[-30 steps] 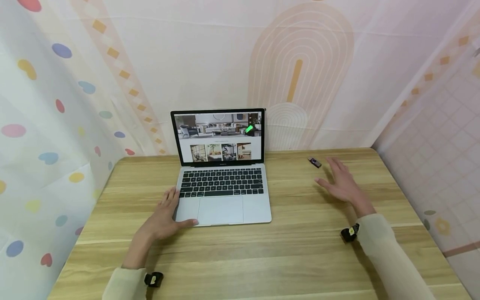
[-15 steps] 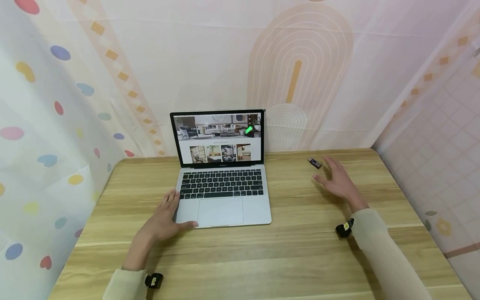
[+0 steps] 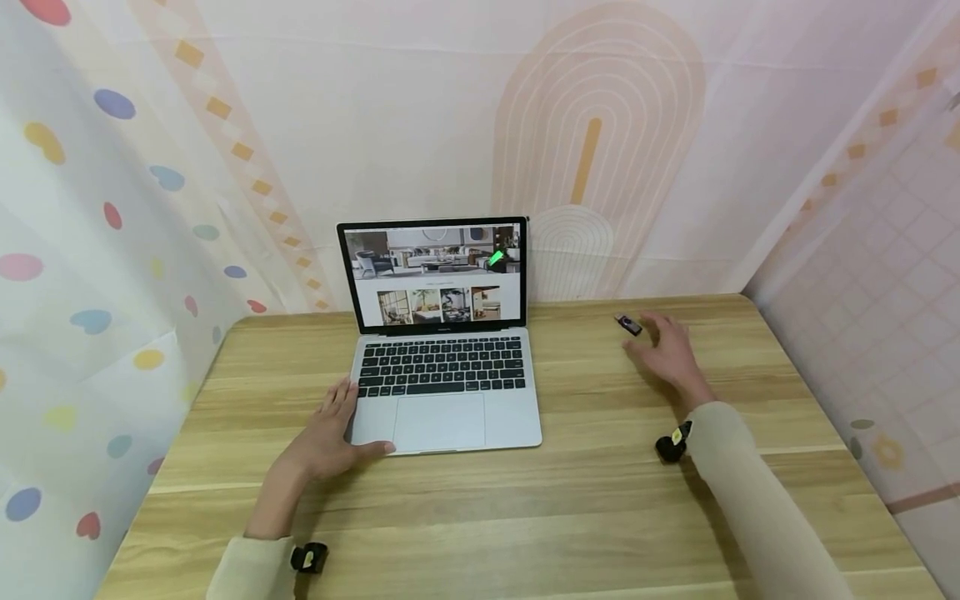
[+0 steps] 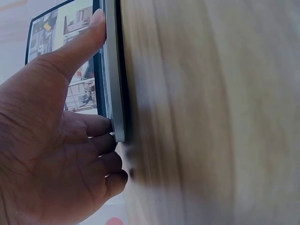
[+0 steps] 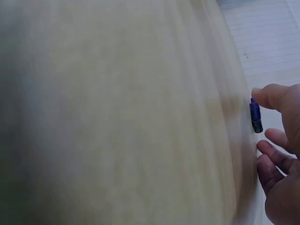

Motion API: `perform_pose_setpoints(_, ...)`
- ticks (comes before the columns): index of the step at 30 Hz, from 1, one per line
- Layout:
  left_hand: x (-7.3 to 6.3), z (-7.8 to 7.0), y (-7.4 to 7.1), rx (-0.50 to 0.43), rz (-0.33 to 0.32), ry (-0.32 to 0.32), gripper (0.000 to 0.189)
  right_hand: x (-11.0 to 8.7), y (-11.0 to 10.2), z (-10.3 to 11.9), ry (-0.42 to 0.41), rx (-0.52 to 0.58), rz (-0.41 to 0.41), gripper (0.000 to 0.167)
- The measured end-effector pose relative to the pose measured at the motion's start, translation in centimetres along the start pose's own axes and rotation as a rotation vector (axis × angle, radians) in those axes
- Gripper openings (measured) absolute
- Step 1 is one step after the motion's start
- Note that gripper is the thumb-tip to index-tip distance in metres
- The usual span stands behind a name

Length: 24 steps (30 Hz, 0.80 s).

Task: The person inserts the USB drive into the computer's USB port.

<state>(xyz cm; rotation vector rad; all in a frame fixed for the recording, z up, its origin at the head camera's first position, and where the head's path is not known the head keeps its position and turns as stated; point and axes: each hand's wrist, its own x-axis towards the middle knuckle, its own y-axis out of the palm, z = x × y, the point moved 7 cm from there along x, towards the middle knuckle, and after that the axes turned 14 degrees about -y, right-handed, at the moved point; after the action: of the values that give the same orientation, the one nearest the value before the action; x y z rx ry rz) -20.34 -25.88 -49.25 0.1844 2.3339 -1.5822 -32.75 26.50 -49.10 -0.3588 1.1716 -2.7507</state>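
Note:
An opened silver laptop (image 3: 438, 421) stands on the wooden table, its screen lit with a web page of furniture pictures. My left hand (image 3: 327, 437) rests at its front left corner, thumb on the front edge and the other fingers along the left side. In the left wrist view, that thumb (image 4: 82, 44) reaches over the laptop's edge (image 4: 115, 70). To the right lies a small dark USB flash drive (image 3: 628, 324) with a metal plug. My right hand (image 3: 670, 350) is spread just beside it; in the right wrist view, thumb and fingers stand close around the flash drive (image 5: 256, 117).
The wood-grain table (image 3: 480, 525) ends at a back edge against a patterned cloth (image 3: 420, 108). More cloth hangs at the left and right sides. A black wrist camera (image 3: 308, 558) is worn on each sleeve.
My right hand has moved left, closer to the flash drive, and its fingers have bent a little more. The left hand and the laptop stay in place.

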Motion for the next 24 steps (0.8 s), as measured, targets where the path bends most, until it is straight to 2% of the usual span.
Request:
perform_pose_setpoints(8,-0.1,0.0,-0.1,0.008,-0.004,0.001,0.127,0.6,0.4,-0.4,0.084,0.054,-0.060,0.064)
perform_pose_setpoints(24,-0.2,-0.1,-0.1,-0.005,0.007,-0.019,0.128,1.8,0.7,0.0,0.064,-0.026,-0.176,0.038)
